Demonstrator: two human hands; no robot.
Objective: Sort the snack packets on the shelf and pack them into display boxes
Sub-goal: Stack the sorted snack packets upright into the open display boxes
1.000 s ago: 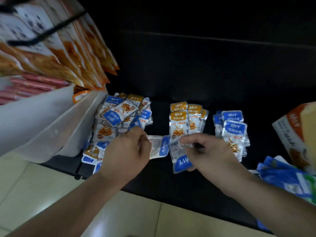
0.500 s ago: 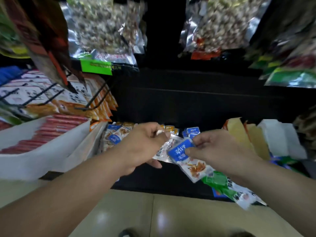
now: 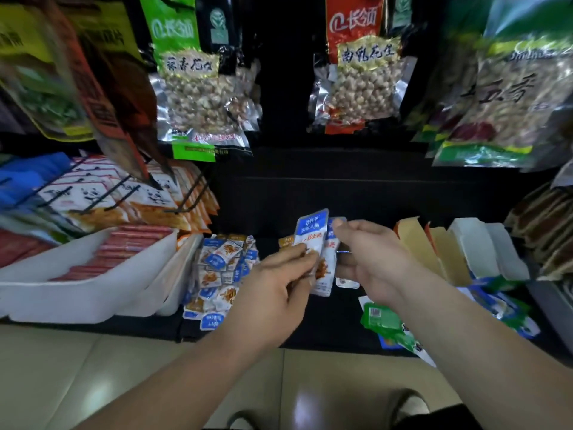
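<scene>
Two packets: a blue-topped packet [image 3: 311, 235] and a second packet [image 3: 332, 243] just behind it, both upright above the middle of the shelf [image 3: 335, 308], overlapping and lifted off it.
Left hand [image 3: 279, 285]: fingers curled, thumb and forefinger pinching the lower half of the blue-topped packet.
Right hand [image 3: 373, 259]: fingers curled in, thumb tip against the top of the second packet, which it appears to pinch (the lower fingers are hidden behind the packets).
Loose pile [image 3: 224, 268]: a heap of similar small packets toward the shelf's left side, beside a white box [image 3: 77, 293] of red sticks.
Open boxes [image 3: 428, 252]: cardboard, flaps up, at the shelf's right side.
Green packets [image 3: 384, 318]: lying at the front edge, below the right wrist.
Step in hand: sorting, by my reading; like packets are being squared into one stack between the hands.
Next move: probably aligning the edges and passing the stack into one hand, then either picking more from the pile or carrying the stack to an open box; the slick film could slip if the pinch loosens.
</scene>
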